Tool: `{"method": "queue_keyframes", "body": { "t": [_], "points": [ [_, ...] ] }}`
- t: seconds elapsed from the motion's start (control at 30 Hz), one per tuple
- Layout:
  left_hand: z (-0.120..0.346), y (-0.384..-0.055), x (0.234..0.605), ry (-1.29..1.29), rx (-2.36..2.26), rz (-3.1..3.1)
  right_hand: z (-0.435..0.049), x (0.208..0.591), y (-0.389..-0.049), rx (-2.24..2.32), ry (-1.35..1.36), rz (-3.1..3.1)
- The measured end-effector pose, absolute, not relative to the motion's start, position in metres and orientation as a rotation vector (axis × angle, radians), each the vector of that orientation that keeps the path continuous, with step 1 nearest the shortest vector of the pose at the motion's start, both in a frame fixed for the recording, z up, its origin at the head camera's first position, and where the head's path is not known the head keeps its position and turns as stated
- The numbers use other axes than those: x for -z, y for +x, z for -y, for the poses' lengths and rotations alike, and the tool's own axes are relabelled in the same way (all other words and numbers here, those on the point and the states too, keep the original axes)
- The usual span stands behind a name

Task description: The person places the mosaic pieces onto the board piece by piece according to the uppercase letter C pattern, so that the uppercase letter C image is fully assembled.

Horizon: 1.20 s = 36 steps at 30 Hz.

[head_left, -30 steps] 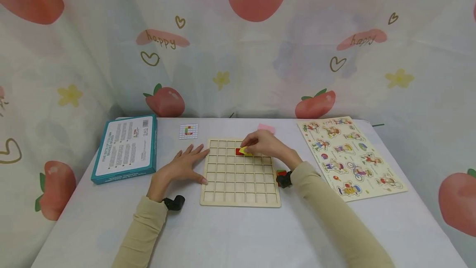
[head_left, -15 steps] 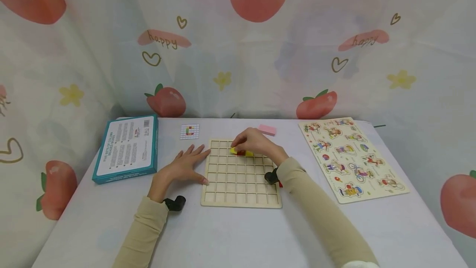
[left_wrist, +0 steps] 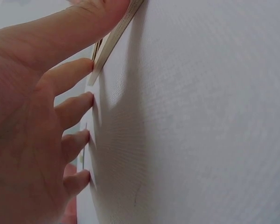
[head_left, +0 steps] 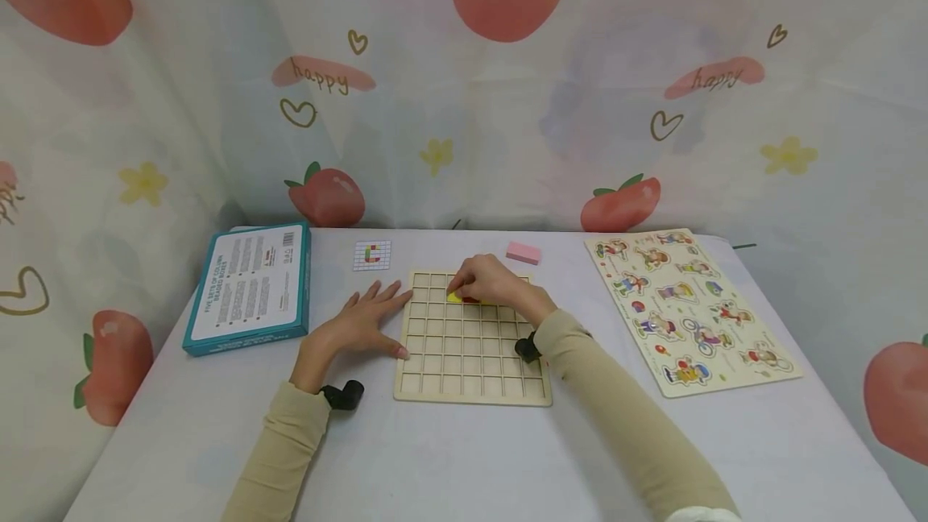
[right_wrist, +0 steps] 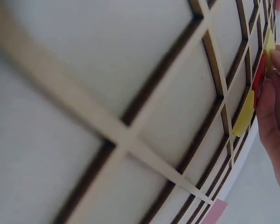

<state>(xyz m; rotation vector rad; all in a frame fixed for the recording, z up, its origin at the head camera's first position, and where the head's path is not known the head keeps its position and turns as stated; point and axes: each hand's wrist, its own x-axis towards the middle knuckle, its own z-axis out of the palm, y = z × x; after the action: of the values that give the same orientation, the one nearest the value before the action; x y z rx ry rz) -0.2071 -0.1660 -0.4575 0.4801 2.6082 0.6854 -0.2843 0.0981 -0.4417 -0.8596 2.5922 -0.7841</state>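
Observation:
A wooden grid board point(head_left: 471, 381) lies on the table between both hands. My right hand point(head_left: 493, 280) is over its upper rows, thumb and fingers pinching a yellow tile point(right_wrist: 269, 46) down at a cell. Beside that tile sits a red tile point(right_wrist: 258, 80), and beyond the red one a second yellow tile point(right_wrist: 243, 115), all in one row. In the head view the hand covers much of this row. My left hand point(head_left: 357, 325) lies spread at the board's left side, fingers straight; its thumb and index fingertip touch the board's edge.
Behind the board are a small card with a coloured grid pattern point(head_left: 372, 255) and a pink block point(head_left: 524, 253). A teal box point(head_left: 250, 288) is at the left, and a picture puzzle board point(head_left: 689, 312) at the right. A patterned curtain point(head_left: 464, 127) hangs behind the table.
My right hand has moved left, carrying the yellow tile from over the red tile to the cell on its left, then lowered slightly. The left hand has stayed in place.

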Motion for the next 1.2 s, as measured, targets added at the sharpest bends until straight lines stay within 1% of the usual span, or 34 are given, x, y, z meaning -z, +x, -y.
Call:
{"method": "queue_keyframes", "body": {
  "t": [0.13, 0.43, 0.6, 1.2],
  "points": [
    [0.167, -0.207, 0.458, 0.493, -0.689, -2.611, -0.098, 0.441, -0.282, 0.724, -0.921, -2.613],
    [0.168, -0.206, 0.457, 0.490, -0.685, -2.612, -0.106, 0.440, -0.281, 0.789, -0.798, -2.616],
    [0.167, -0.206, 0.458, 0.488, -0.704, -2.614, -0.115, 0.437, -0.279, 0.823, -0.796, -2.620],
    [0.166, -0.206, 0.459, 0.491, -0.701, -2.618, -0.183, 0.431, -0.255, 0.866, -0.735, -2.683]
  ]
}}
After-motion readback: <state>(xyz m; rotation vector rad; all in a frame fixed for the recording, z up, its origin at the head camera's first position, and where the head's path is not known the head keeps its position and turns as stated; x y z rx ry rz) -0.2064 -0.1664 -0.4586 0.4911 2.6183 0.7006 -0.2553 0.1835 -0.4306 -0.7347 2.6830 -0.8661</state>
